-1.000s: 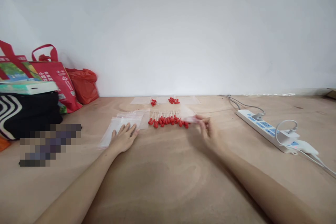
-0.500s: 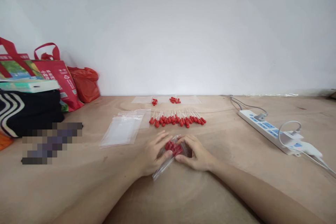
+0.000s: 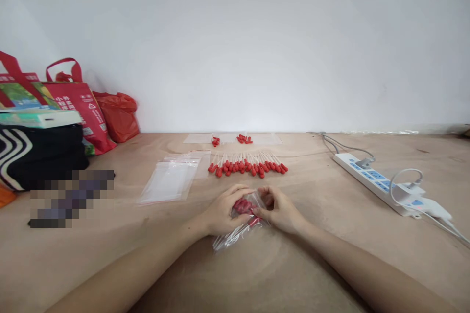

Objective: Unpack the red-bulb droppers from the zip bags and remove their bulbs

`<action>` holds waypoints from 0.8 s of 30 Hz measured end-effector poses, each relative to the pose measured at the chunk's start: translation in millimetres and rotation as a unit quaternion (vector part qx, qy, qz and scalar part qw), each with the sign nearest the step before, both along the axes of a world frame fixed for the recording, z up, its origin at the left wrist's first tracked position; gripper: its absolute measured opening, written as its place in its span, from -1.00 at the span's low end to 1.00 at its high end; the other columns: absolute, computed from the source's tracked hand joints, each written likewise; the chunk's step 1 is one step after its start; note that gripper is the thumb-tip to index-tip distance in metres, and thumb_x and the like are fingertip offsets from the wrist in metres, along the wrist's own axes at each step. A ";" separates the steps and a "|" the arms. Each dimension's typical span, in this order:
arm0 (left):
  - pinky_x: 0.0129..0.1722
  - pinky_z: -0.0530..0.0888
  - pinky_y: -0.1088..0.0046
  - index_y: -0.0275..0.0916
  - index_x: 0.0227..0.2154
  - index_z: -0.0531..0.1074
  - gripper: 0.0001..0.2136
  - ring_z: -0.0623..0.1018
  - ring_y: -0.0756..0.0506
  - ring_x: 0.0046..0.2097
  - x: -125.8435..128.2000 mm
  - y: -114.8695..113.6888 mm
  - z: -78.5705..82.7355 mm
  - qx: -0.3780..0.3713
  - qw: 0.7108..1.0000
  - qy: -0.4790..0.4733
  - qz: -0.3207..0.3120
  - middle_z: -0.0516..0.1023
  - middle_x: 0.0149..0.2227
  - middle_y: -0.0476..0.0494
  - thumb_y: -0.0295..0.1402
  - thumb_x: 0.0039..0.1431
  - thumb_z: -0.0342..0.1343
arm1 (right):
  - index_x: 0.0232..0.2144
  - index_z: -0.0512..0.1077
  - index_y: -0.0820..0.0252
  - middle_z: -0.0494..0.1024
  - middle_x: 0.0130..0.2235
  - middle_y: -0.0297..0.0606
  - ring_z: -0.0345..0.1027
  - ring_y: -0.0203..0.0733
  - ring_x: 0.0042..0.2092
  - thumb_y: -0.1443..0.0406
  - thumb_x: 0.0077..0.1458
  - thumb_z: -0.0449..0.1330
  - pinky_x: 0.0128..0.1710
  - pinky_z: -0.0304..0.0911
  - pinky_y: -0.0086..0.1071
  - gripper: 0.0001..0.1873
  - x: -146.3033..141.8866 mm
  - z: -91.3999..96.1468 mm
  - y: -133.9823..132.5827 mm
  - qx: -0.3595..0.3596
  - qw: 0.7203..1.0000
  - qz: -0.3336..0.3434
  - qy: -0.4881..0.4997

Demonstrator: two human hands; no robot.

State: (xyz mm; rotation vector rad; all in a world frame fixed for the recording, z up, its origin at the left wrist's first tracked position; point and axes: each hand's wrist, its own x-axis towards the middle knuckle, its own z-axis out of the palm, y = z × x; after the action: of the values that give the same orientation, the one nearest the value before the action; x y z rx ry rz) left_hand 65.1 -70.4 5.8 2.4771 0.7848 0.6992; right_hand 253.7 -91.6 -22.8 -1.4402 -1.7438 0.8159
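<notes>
A small clear plastic bag [image 3: 235,234] with red-capped droppers inside lies on the wooden table [image 3: 330,234] in front of me. My left hand [image 3: 223,210] curls over the bag's left end, fingers pinched at its opening. My right hand [image 3: 279,210] pinches the same opening from the right, a red cap showing at its fingertips. Both hands meet over the red caps. Behind them a row of loose red-capped droppers [image 3: 247,166] lies spread side by side.
A stack of empty clear bags [image 3: 171,181] lies left of the row. Filled bags [image 3: 233,139] rest by the wall. Red shopping bags [image 3: 86,107] and a striped black bag [image 3: 36,154] stand at the left. A white power strip [image 3: 378,181] with cables lies at the right.
My hands left the empty bags and the dropper row and came together near me on a bag of droppers. Since half a second ago the fingers have curled tighter at its opening.
</notes>
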 end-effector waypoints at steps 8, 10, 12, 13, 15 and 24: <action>-0.16 0.38 0.39 -0.23 -0.21 0.35 -0.74 0.40 -0.04 -0.17 5.9 6.1 -18.0 0.008 0.991 -0.123 0.051 0.36 -0.20 -0.11 -0.51 -0.03 0.08 | -0.16 0.15 0.23 0.35 -0.50 -0.46 0.21 -0.40 -0.52 0.23 -0.37 0.34 -0.52 0.12 -0.48 -0.32 2.6 -5.1 5.4 -0.117 0.980 0.018 0.162; -0.19 0.39 0.42 -0.23 -0.23 0.36 -0.75 0.41 -0.02 -0.19 3.5 6.5 -18.7 0.008 0.991 -0.120 0.056 0.35 -0.21 -0.11 -0.52 -0.03 0.07 | -0.20 0.17 0.23 0.33 -0.58 -0.51 0.19 -0.41 -0.56 0.23 -0.33 0.32 -0.55 0.10 -0.48 -0.39 2.4 -2.3 5.0 -0.132 0.974 0.036 0.183; -0.22 0.40 0.44 -0.24 -0.24 0.36 -0.76 0.41 0.00 -0.23 2.5 7.1 -18.3 0.002 0.992 -0.116 0.058 0.35 -0.22 -0.11 -0.53 -0.03 0.05 | -0.20 0.16 0.23 0.31 -0.62 -0.54 0.18 -0.41 -0.58 0.24 -0.31 0.30 -0.56 0.08 -0.49 -0.41 1.9 0.6 3.6 -0.137 0.969 0.051 0.201; -0.25 0.41 0.46 -0.24 -0.24 0.37 -0.77 0.42 0.01 -0.25 2.6 7.5 -18.0 -0.004 0.992 -0.113 0.058 0.34 -0.22 -0.11 -0.53 -0.01 0.03 | -0.20 0.15 0.23 0.30 -0.63 -0.56 0.17 -0.41 -0.59 0.24 -0.31 0.30 -0.55 0.08 -0.49 -0.40 1.5 1.9 2.9 -0.134 0.966 0.056 0.215; -0.28 0.42 0.48 -0.24 -0.23 0.36 -0.77 0.42 0.02 -0.28 3.9 7.9 -17.4 -0.003 0.993 -0.103 0.059 0.34 -0.22 -0.11 -0.53 0.01 0.00 | -0.17 0.12 0.22 0.30 -0.64 -0.58 0.18 -0.42 -0.59 0.22 -0.32 0.31 -0.53 0.09 -0.48 -0.36 0.1 3.7 1.9 -0.124 0.958 0.059 0.251; -0.06 0.30 0.28 -0.13 -0.19 0.40 -0.76 0.35 -0.09 -0.05 10.6 7.9 -11.8 0.157 0.988 0.013 -0.002 0.38 -0.10 -0.13 -0.43 0.15 -0.10 | -0.15 0.06 0.19 0.30 -0.70 -0.62 0.16 -0.41 -0.63 0.13 -0.49 0.37 -0.53 0.11 -0.47 -0.16 -12.5 4.8 0.5 -0.122 0.931 0.057 0.340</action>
State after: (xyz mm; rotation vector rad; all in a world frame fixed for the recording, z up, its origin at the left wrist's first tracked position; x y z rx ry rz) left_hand 75.7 -62.5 -6.0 2.7715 0.7255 0.8480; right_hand 241.2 -91.0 -18.0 -1.0193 -1.2216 1.4336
